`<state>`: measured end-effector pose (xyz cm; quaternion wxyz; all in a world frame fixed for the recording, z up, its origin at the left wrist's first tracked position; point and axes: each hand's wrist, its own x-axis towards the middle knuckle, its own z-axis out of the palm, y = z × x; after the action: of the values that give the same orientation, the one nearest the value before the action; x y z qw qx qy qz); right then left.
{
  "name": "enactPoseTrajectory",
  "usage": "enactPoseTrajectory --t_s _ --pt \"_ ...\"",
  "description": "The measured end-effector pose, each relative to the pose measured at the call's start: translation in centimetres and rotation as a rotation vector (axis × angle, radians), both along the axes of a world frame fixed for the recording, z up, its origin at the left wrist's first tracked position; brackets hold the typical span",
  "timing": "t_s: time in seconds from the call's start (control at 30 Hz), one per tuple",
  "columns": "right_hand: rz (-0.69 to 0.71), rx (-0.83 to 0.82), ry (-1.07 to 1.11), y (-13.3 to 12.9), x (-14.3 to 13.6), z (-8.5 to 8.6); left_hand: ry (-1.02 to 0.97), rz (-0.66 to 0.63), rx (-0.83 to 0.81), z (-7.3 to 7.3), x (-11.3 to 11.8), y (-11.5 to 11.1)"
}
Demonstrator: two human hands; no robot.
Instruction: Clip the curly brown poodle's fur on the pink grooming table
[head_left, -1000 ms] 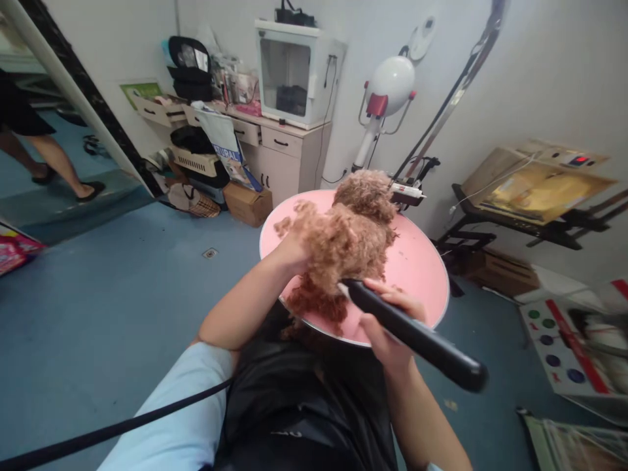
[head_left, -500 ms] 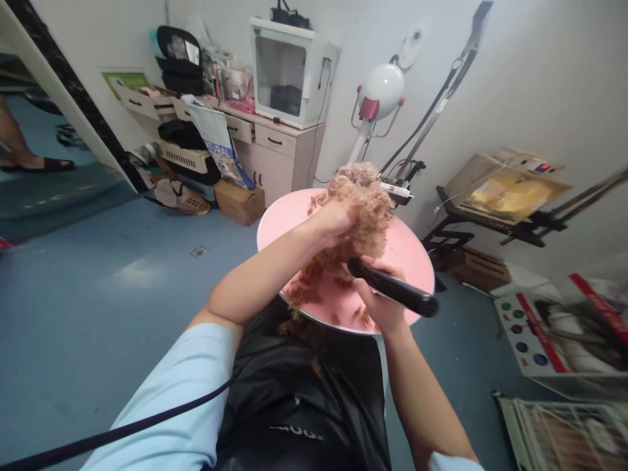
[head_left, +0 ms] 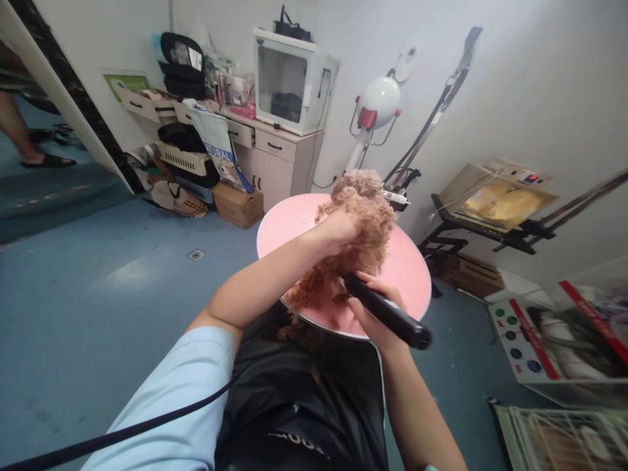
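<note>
A curly brown dog (head_left: 366, 203) is on the round pink table (head_left: 412, 268). My left hand (head_left: 343, 229) is closed on the dog's fur, its fingertips partly hidden in the curls. In my right hand (head_left: 380, 314) is a black clipper (head_left: 387, 311), its front end against the fur at the dog's near side. Loose clumps of brown hair (head_left: 307, 291) lie at the table's near left edge. More hair has fallen on the black apron (head_left: 304, 392).
Behind the table stand a white-and-red lamp-like device (head_left: 380, 101) and a cabinet (head_left: 275, 154). A lit box (head_left: 490, 203) sits on a black stand at right. A dark cord (head_left: 147, 418) crosses my left sleeve. A person's leg (head_left: 17, 127) shows at far left.
The clipper and my right hand have shifted slightly down, and the clipper is tilted more steeply. The view has moved a little; my left hand still grips the fur.
</note>
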<state>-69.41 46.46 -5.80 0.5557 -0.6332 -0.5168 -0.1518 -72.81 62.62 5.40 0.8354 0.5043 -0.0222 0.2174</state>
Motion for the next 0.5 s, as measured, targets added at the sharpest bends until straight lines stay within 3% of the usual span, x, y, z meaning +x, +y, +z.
enactPoseTrajectory --t_s 0.1,0.27,0.4,0.5 --pt "-0.061 0.120 0.060 0.0 0.0 -0.3 -0.026 -0.027 0.025 0.0 0.0 -0.2" --pt "-0.029 -0.077 -0.106 0.3 -0.2 -0.6 -0.005 0.048 0.051 -0.1 -0.2 -0.7" --pt "-0.078 0.056 -0.048 0.2 0.1 -0.6 0.001 0.065 0.014 0.1 -0.4 -1.0" --pt "-0.068 -0.053 -0.125 0.3 0.3 -0.8 0.049 0.124 -0.044 0.6 -0.3 -1.1"
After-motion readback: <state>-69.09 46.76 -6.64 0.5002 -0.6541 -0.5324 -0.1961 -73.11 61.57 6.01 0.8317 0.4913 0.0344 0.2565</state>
